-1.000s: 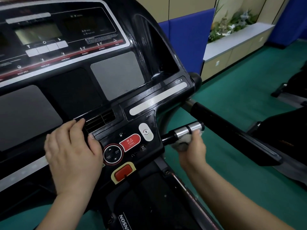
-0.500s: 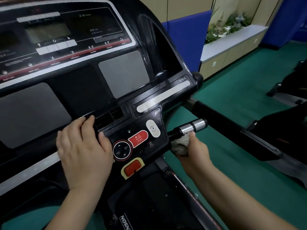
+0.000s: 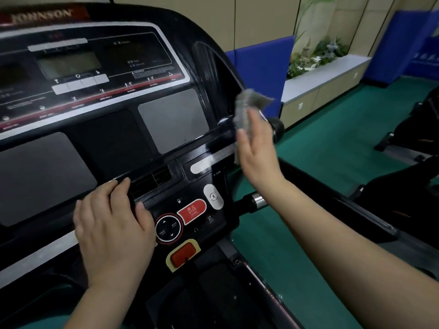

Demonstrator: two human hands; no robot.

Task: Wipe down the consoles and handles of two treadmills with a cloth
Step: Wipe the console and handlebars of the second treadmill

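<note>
Head view: the cloth is a small grey rag, crumpled and smeared by motion blur, up and to the right of the red STOP button, against the right edge of the black console. The right hand lies over it with its fingers stretched out straight, pressing rather than clenching. One corner of the rag sticks out above the fingertips and a strip hangs below the palm.

The console is glossy black with a silver border, grey panels and dim display windows above the STOP button. The left hand rests flat on it just left of the STOP button, fingers relaxed, tips at the ledge beside the vent slots, holding nothing.

To the right of the STOP button a short handle with a chrome band pokes out, its outer end hidden behind the right forearm. Farther right, the long black side rail is partly covered by the same arm. The console's left part is cut off by the frame, and its small print is too blurred to read. How much of the rag sits under the palm cannot be told.
</note>
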